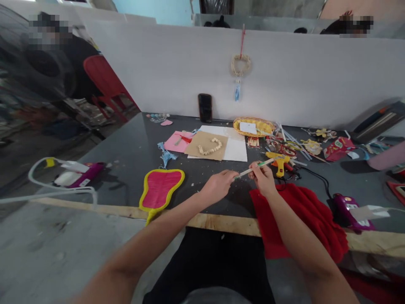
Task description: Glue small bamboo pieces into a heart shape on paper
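Note:
My left hand (pixel 219 185) is closed around the lower left end of a thin whitish stick with green marks (pixel 244 172). Farther up the same stick, my right hand (pixel 263 178) pinches it; the exact kind of stick is too small to make out. Both hands are above the dark table (pixel 126 177), near its front edge. Just beyond my right hand lies a yellow glue gun (pixel 280 164). A curved row of small beige pieces (pixel 209 148) rests on brown cardboard (pixel 193 147) ahead of my left hand. A red cloth (pixel 297 211) lies under my right forearm.
A pink fan with yellow trim (pixel 163 188) and a blue tassel (pixel 166 155) lie left. A phone (pixel 205 108) leans on the partition, where a heart-shaped ornament (pixel 240 65) hangs. Behind the tools stands a yellow basket (pixel 255 128). Purple boxes (pixel 351 211) flank the table; a person sits left.

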